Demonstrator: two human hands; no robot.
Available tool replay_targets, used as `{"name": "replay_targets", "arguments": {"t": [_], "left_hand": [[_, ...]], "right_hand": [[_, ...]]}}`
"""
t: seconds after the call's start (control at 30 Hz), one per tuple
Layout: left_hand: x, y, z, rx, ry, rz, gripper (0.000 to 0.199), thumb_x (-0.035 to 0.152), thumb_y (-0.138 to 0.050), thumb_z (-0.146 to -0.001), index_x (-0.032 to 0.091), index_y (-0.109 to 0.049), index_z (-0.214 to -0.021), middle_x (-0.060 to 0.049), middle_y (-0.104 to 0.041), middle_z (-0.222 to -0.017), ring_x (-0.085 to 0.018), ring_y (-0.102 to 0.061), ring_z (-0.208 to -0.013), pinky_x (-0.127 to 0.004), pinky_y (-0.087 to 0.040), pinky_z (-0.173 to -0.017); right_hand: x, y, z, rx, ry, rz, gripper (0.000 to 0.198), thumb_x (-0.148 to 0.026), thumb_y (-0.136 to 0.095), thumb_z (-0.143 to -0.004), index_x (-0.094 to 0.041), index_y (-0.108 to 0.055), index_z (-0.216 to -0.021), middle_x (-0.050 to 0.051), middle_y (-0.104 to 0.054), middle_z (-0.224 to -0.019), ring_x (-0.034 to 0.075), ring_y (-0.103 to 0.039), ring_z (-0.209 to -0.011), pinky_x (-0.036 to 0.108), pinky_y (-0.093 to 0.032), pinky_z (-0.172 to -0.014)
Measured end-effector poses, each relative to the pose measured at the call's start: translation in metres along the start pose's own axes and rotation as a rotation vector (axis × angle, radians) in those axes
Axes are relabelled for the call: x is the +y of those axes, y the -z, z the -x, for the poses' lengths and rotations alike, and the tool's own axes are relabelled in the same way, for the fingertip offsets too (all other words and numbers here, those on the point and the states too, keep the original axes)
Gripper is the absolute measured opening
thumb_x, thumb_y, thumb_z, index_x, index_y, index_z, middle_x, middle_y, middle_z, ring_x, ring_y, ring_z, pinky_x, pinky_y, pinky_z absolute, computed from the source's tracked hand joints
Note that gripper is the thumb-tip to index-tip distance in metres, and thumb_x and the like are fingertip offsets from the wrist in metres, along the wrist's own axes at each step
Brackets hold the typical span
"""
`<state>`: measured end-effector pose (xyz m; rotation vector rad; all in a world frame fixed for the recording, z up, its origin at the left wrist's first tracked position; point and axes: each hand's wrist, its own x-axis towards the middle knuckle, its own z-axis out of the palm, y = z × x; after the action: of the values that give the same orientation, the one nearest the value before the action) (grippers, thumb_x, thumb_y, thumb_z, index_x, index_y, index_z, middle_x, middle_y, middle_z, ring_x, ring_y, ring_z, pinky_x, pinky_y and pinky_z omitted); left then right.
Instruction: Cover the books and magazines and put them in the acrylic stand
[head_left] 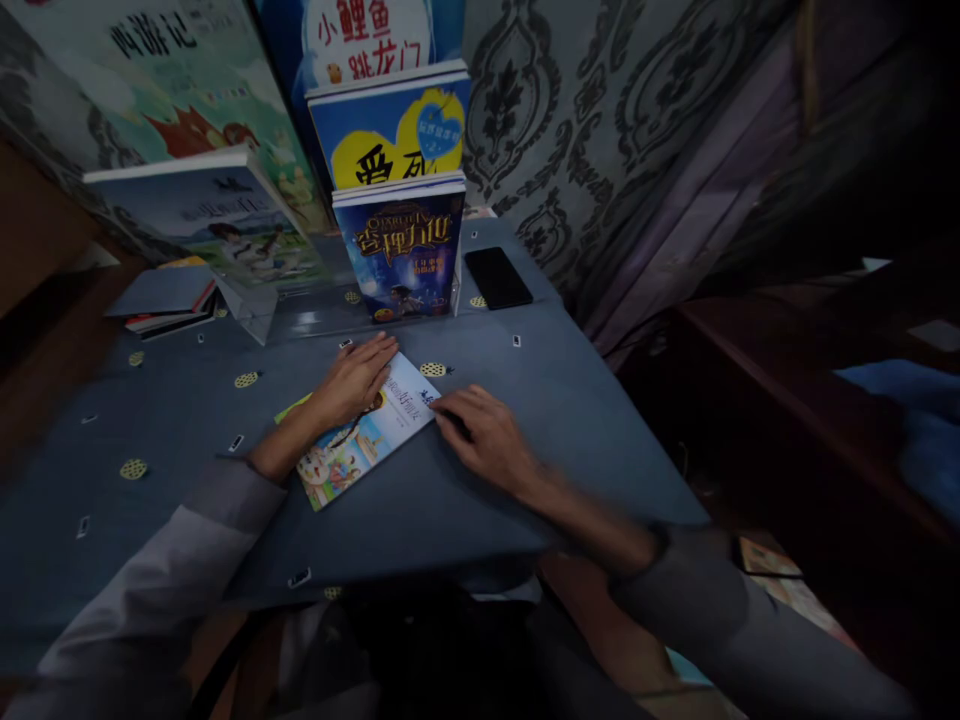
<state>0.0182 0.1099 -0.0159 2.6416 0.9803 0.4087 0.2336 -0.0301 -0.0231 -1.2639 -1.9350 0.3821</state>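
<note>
A thin illustrated book [367, 440] lies closed and slanted on the blue tablecloth, its white and colourful cover facing up. Across its upper left part rests my left hand [355, 384], fingers stretched out flat and covering some of the cover. My right hand [487, 435] is at the book's right corner, with thumb and forefinger pinched together on that corner and the other fingers curled.
Behind the book, a clear stand holds several upright books, with a dark blue book [401, 255] in front. A paler book [217, 220] leans to its left, beside a small stack of books [169, 300]. A black phone [498, 278] lies near the right edge of the table [600, 460].
</note>
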Motion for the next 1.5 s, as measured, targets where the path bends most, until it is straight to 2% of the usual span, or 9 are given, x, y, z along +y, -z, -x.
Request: {"name": "replay_targets", "arguments": {"t": [0.27, 0.5, 0.63, 0.73, 0.9, 1.07, 1.17, 1.37, 1.5], "left_hand": [[0.027, 0.000, 0.012, -0.052, -0.122, 0.137, 0.046, 0.036, -0.040, -0.102, 0.022, -0.056, -0.143, -0.011, -0.053, -0.152, -0.027, -0.037, -0.150, -0.056, -0.015, -0.125], [0.053, -0.001, 0.024, -0.182, -0.219, 0.105, 0.045, 0.032, -0.039, -0.103, 0.026, -0.052, -0.146, -0.006, -0.051, -0.154, -0.024, -0.034, -0.152, -0.058, -0.009, -0.126], [0.059, -0.005, 0.028, -0.198, -0.245, 0.139, 0.045, 0.034, -0.039, -0.104, 0.030, -0.051, -0.146, -0.003, -0.049, -0.156, -0.023, -0.034, -0.152, -0.056, -0.006, -0.126], [0.060, -0.009, 0.030, -0.175, -0.246, 0.171, 0.044, 0.033, -0.039, -0.103, 0.030, -0.052, -0.146, -0.003, -0.048, -0.156, -0.023, -0.034, -0.152, -0.055, -0.004, -0.127], [0.062, -0.012, 0.034, -0.148, -0.231, 0.214, 0.043, 0.030, -0.042, -0.102, 0.027, -0.054, -0.144, -0.007, -0.050, -0.155, -0.023, -0.037, -0.150, -0.055, -0.009, -0.126], [0.059, -0.017, 0.038, -0.027, -0.116, 0.284, 0.043, 0.038, -0.045, -0.102, 0.025, -0.056, -0.141, -0.009, -0.051, -0.154, -0.023, -0.040, -0.149, -0.051, -0.013, -0.127], [0.056, -0.021, 0.038, 0.035, -0.044, 0.266, 0.048, 0.045, -0.046, -0.102, 0.022, -0.054, -0.143, -0.011, -0.048, -0.156, -0.025, -0.036, -0.151, -0.049, -0.013, -0.128], [0.056, -0.011, 0.046, -0.042, 0.188, -0.152, 0.067, 0.052, -0.032, -0.105, 0.006, -0.037, -0.153, -0.021, -0.030, -0.164, -0.028, -0.022, -0.156, -0.048, -0.016, -0.128], [0.048, -0.004, 0.064, -0.048, 0.355, -0.264, 0.074, 0.057, -0.030, -0.104, 0.002, -0.034, -0.154, -0.023, -0.027, -0.165, -0.031, -0.019, -0.156, -0.049, -0.019, -0.127]], "right_hand": [[-0.006, 0.007, 0.001, 0.109, -0.287, -0.277, 0.031, -0.031, -0.049, -0.099, -0.023, -0.063, -0.125, 0.008, -0.076, -0.102, 0.023, -0.070, -0.091, 0.037, -0.054, -0.078], [0.000, 0.007, 0.002, 0.225, -0.364, -0.374, 0.032, -0.037, -0.048, -0.100, -0.022, -0.060, -0.125, 0.007, -0.076, -0.102, 0.021, -0.071, -0.089, 0.039, -0.054, -0.083], [-0.001, 0.008, 0.003, 0.217, -0.352, -0.323, 0.032, -0.038, -0.047, -0.100, -0.023, -0.061, -0.125, 0.009, -0.075, -0.107, 0.023, -0.070, -0.094, 0.038, -0.054, -0.082], [-0.005, 0.008, 0.003, 0.195, -0.272, -0.265, 0.030, -0.037, -0.047, -0.100, -0.024, -0.063, -0.123, 0.009, -0.075, -0.111, 0.024, -0.070, -0.100, 0.039, -0.054, -0.087], [-0.006, 0.006, 0.004, 0.155, -0.184, -0.203, 0.027, -0.032, -0.047, -0.101, -0.024, -0.062, -0.121, 0.009, -0.074, -0.114, 0.024, -0.069, -0.106, 0.043, -0.053, -0.096], [-0.006, 0.005, 0.004, 0.113, -0.152, -0.190, 0.027, -0.031, -0.047, -0.101, -0.024, -0.062, -0.123, 0.009, -0.074, -0.114, 0.025, -0.069, -0.105, 0.044, -0.055, -0.095], [-0.006, 0.006, 0.004, 0.062, -0.080, -0.115, 0.025, -0.029, -0.049, -0.100, -0.023, -0.064, -0.118, 0.010, -0.074, -0.111, 0.026, -0.068, -0.104, 0.044, -0.055, -0.093], [-0.004, 0.005, 0.003, 0.026, 0.019, -0.013, 0.021, -0.023, -0.049, -0.100, -0.020, -0.066, -0.112, 0.010, -0.075, -0.105, 0.027, -0.069, -0.098, 0.045, -0.056, -0.087], [-0.004, 0.006, 0.003, 0.010, 0.021, 0.012, 0.022, -0.024, -0.049, -0.100, -0.021, -0.066, -0.113, 0.010, -0.075, -0.104, 0.027, -0.069, -0.097, 0.045, -0.057, -0.083]]}}
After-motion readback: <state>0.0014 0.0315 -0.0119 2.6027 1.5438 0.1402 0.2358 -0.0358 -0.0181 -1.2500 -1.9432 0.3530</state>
